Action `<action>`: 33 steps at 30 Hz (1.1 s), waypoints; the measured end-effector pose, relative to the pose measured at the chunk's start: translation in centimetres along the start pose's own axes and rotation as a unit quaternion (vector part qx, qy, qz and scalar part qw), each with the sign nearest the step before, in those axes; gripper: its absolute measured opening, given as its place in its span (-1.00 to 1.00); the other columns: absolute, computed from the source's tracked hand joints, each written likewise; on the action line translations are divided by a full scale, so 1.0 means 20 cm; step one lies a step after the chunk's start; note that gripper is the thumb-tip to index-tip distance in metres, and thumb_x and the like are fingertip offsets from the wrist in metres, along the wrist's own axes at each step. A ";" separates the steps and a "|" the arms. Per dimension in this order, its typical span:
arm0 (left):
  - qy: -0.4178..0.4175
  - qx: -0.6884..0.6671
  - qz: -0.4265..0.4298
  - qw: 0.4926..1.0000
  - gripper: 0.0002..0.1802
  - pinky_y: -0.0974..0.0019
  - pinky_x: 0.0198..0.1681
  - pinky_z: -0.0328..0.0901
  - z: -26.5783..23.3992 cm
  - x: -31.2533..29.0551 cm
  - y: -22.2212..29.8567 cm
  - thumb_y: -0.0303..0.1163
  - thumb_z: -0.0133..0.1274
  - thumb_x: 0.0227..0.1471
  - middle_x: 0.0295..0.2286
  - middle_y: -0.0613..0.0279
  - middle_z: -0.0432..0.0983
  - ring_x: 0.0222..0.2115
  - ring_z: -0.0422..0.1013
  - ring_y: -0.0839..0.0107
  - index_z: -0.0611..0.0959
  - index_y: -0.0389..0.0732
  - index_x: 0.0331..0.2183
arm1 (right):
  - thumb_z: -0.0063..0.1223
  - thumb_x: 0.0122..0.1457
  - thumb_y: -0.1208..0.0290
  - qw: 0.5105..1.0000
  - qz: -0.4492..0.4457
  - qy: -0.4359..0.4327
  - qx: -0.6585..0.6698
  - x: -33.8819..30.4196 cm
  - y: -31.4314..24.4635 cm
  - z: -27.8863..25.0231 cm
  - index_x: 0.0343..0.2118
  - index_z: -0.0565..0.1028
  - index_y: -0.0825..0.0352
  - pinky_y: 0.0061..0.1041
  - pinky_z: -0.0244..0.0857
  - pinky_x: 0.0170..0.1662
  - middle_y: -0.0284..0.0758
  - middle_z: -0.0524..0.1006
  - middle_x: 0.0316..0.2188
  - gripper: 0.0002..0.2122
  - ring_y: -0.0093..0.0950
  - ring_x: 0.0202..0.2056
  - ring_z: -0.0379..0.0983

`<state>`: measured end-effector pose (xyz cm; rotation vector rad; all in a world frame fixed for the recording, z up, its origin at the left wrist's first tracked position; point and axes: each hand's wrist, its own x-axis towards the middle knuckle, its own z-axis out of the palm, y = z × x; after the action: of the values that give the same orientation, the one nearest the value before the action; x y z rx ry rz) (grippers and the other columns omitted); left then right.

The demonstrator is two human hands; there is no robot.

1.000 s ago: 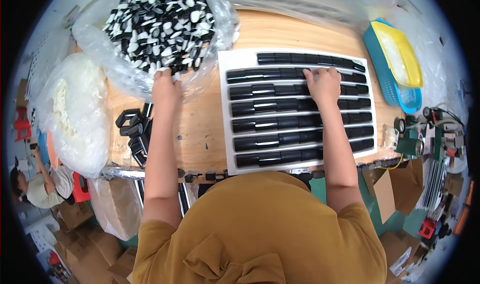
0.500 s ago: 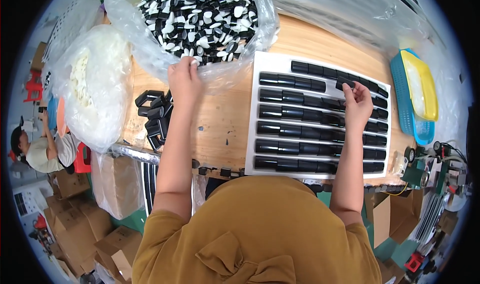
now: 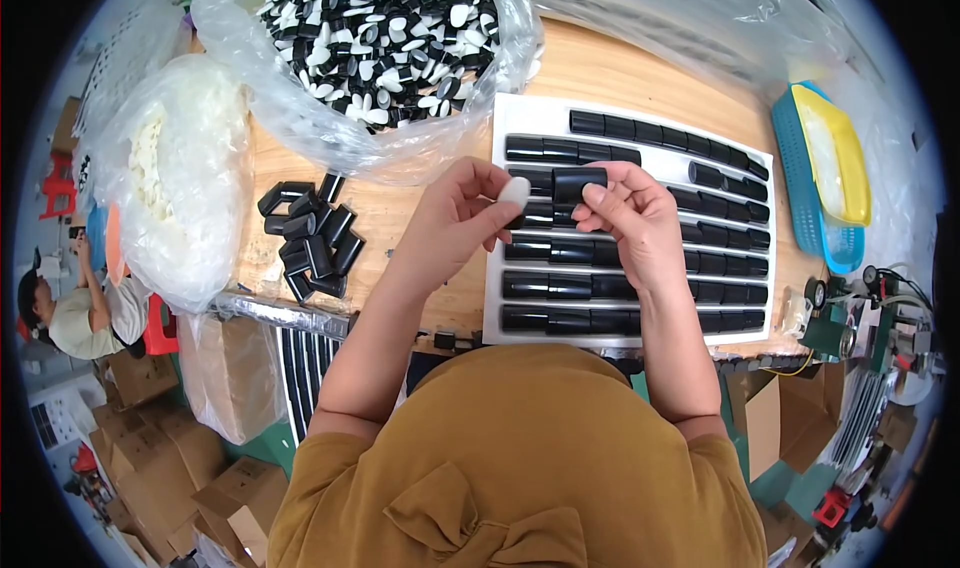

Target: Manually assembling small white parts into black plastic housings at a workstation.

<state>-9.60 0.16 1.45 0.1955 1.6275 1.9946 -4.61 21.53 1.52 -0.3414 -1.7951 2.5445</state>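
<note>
My left hand (image 3: 452, 224) pinches a small oval plug (image 3: 515, 191) with a white face between thumb and fingers. My right hand (image 3: 634, 214) grips a short, glossy black tube (image 3: 577, 183) by its right end. Both pieces are held up close together, a narrow gap between them, above a white tray (image 3: 528, 111). Rows of similar black tubes (image 3: 570, 286) lie in the tray, with a gap in the second row from the far side. Beyond the hands, an open clear plastic bag (image 3: 515, 38) holds a heap of black-and-white oval plugs (image 3: 390, 43).
Loose black tubes (image 3: 318, 253) lie piled left on the wooden table (image 3: 600, 53). A clear bag of cream-coloured pieces (image 3: 155, 173) stands further left. Blue and yellow baskets (image 3: 785, 158) are at the right. Cardboard boxes (image 3: 150, 438) fill the lower left, where another person (image 3: 95, 313) sits.
My left hand has come from the bag's near edge rightward and nearer, carrying the oval plug. My right hand has moved left from the tray's second row with the black tube.
</note>
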 end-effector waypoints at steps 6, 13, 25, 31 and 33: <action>-0.044 0.029 0.025 0.998 -0.76 0.59 -0.38 0.28 0.01 0.01 -0.01 -0.56 0.15 -0.01 -0.33 0.32 0.50 -0.40 0.40 0.67 0.56 -0.31 -0.22 | 0.11 0.11 0.58 0.998 -0.021 -0.001 -0.059 -0.03 -0.04 -0.01 -0.21 0.50 0.42 -0.70 0.41 -0.43 -0.36 0.54 -0.52 -0.83 -0.62 -0.51 0.50; -0.081 0.033 0.008 0.996 -0.67 0.54 -0.18 0.31 0.03 0.00 0.01 -0.60 0.14 -0.03 -0.26 0.23 0.52 -0.28 0.41 0.62 0.56 -0.33 -0.14 | 0.12 0.08 0.60 0.996 -0.013 -0.026 -0.081 -0.05 -0.05 -0.02 -0.22 0.51 0.43 -0.71 0.39 -0.43 -0.38 0.53 -0.55 -0.82 -0.64 -0.52 0.48; -0.006 -0.119 -0.019 0.993 -0.71 0.42 -0.34 0.47 0.06 -0.01 0.00 -0.55 0.15 -0.01 -0.33 0.09 0.56 -0.38 0.54 0.35 0.57 -0.41 -0.18 | 0.13 0.09 0.60 0.997 -0.002 -0.041 -0.060 -0.07 -0.05 -0.01 -0.21 0.48 0.43 -0.69 0.43 -0.43 -0.33 0.55 -0.54 -0.81 -0.58 -0.51 0.53; -0.022 -0.038 0.022 0.999 -0.74 0.42 -0.35 0.46 0.06 -0.02 0.01 -0.55 0.15 0.00 -0.40 0.08 0.57 -0.41 0.55 0.35 0.58 -0.42 -0.21 | 0.14 0.10 0.58 0.997 -0.004 -0.047 -0.068 -0.10 -0.05 -0.01 -0.19 0.47 0.43 -0.70 0.42 -0.44 -0.34 0.54 -0.54 -0.80 -0.58 -0.49 0.53; -0.045 -0.040 0.017 0.998 -0.76 0.42 -0.35 0.46 0.06 -0.02 0.03 -0.57 0.15 -0.01 -0.43 0.12 0.56 -0.43 0.55 0.38 0.58 -0.43 -0.23 | 0.13 0.11 0.59 0.995 -0.002 -0.071 -0.068 -0.11 -0.07 -0.01 -0.18 0.47 0.43 -0.70 0.42 -0.43 -0.34 0.54 -0.52 -0.80 -0.59 -0.49 0.53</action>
<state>-8.94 0.86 2.31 0.2805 1.4953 2.0431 -2.50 21.94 3.05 -0.1626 -2.0206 2.5091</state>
